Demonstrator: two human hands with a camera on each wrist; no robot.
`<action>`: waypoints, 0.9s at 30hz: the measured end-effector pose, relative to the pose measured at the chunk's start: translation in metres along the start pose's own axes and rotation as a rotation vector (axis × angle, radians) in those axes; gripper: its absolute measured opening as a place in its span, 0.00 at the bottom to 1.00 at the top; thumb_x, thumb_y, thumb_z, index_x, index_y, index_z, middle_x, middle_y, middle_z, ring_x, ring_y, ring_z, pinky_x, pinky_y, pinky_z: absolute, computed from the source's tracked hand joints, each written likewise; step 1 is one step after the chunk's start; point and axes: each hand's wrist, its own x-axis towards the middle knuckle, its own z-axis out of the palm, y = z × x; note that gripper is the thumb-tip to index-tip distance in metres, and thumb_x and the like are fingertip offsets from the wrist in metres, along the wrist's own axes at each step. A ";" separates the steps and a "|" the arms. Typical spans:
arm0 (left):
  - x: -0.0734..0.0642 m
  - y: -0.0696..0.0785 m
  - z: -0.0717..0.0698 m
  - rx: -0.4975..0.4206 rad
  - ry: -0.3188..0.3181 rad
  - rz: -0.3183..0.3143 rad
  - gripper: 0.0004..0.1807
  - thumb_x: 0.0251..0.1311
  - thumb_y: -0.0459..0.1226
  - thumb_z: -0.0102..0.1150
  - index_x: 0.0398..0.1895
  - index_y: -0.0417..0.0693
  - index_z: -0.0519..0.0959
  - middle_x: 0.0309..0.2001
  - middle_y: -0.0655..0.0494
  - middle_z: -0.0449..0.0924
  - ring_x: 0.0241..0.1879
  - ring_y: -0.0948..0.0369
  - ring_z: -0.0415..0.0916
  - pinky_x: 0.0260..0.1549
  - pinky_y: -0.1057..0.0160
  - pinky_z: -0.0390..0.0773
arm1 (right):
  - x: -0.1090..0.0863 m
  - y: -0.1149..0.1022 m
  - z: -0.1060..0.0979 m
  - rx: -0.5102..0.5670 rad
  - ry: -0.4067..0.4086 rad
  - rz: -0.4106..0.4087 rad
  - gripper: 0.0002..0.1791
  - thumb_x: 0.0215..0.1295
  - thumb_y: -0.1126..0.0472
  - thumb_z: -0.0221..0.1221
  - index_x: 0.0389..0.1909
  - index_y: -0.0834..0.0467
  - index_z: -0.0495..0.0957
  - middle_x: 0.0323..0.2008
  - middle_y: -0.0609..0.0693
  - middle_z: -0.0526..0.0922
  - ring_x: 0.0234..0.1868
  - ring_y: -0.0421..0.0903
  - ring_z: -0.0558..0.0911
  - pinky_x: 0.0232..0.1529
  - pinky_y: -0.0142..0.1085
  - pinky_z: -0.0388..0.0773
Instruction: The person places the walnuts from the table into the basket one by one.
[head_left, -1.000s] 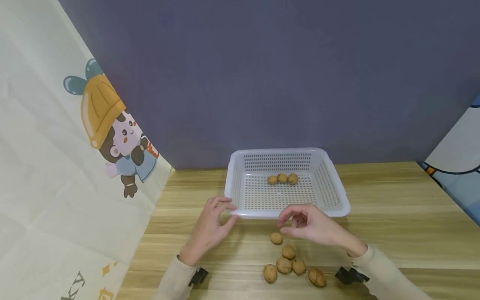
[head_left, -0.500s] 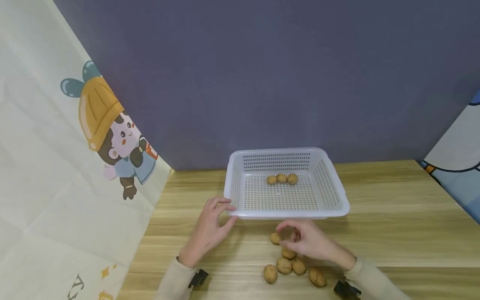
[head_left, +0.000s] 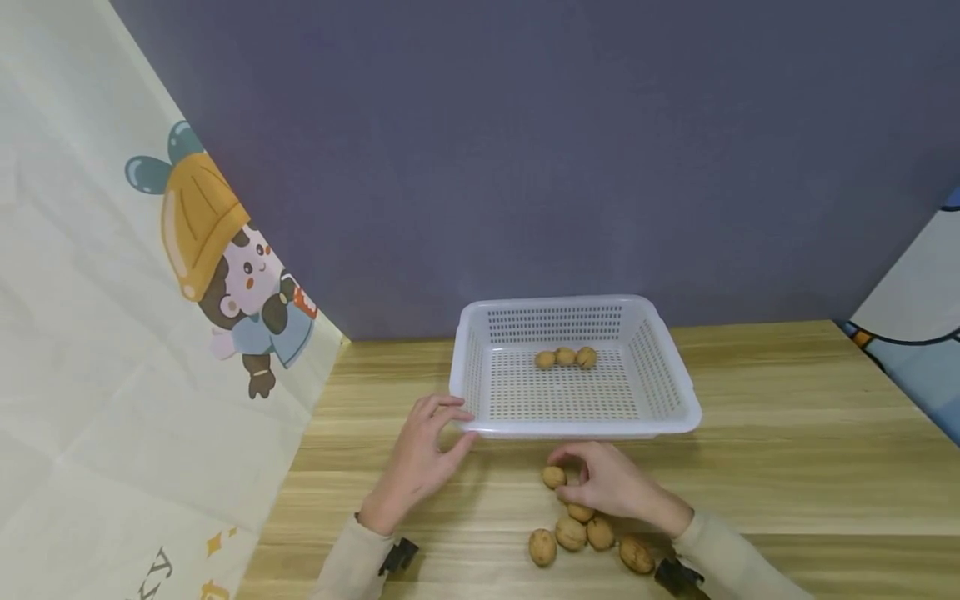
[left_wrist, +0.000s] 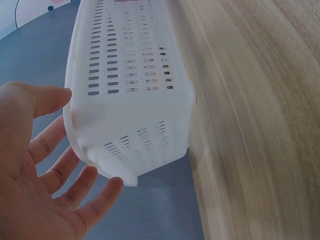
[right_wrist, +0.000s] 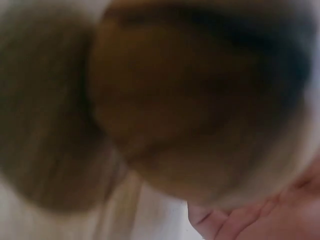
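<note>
A white plastic basket [head_left: 573, 427] with slotted walls holds three walnuts [head_left: 566, 357] in a row on its floor. At its front left corner my left hand [head_left: 415, 458] rests its spread fingertips on the rim; in the left wrist view the thumb and fingers touch the basket's edge [left_wrist: 75, 120]. My right hand [head_left: 611, 482] is low over the table, its thumb and forefinger either side of a single walnut [head_left: 553, 477], not visibly squeezing it. Just below lie several more walnuts [head_left: 571, 533], one partly hidden by this hand. Blurred walnuts [right_wrist: 200, 110] fill the right wrist view.
The wooden table [head_left: 780, 433] meets a dark blue-grey panel [head_left: 525, 167] behind the basket. A white sheet with a cartoon figure [head_left: 247, 275] hangs at the left. Another printed sheet [head_left: 915, 308] stands at the right.
My right hand has moved down and slightly left from the basket's front rim to the nearest loose walnut. The left hand and the basket have stayed put.
</note>
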 end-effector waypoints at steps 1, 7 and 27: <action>0.000 0.000 0.000 0.001 0.002 0.000 0.12 0.60 0.39 0.77 0.46 0.51 0.88 0.60 0.52 0.84 0.65 0.49 0.76 0.68 0.44 0.76 | 0.000 0.001 0.000 -0.002 -0.002 0.001 0.20 0.58 0.57 0.76 0.52 0.53 0.87 0.38 0.42 0.88 0.20 0.31 0.73 0.22 0.29 0.74; 0.000 -0.001 0.000 -0.005 0.006 0.006 0.11 0.61 0.38 0.76 0.46 0.51 0.88 0.60 0.51 0.84 0.64 0.48 0.76 0.67 0.43 0.77 | 0.001 0.003 0.001 0.016 -0.018 -0.011 0.18 0.59 0.59 0.75 0.50 0.51 0.87 0.28 0.38 0.83 0.20 0.31 0.73 0.22 0.29 0.74; 0.000 -0.001 0.000 -0.007 0.006 0.011 0.11 0.61 0.38 0.76 0.46 0.52 0.87 0.60 0.49 0.84 0.64 0.48 0.76 0.67 0.43 0.77 | -0.015 -0.030 -0.012 0.006 -0.055 -0.227 0.23 0.59 0.63 0.72 0.58 0.55 0.87 0.42 0.38 0.83 0.21 0.25 0.67 0.21 0.25 0.73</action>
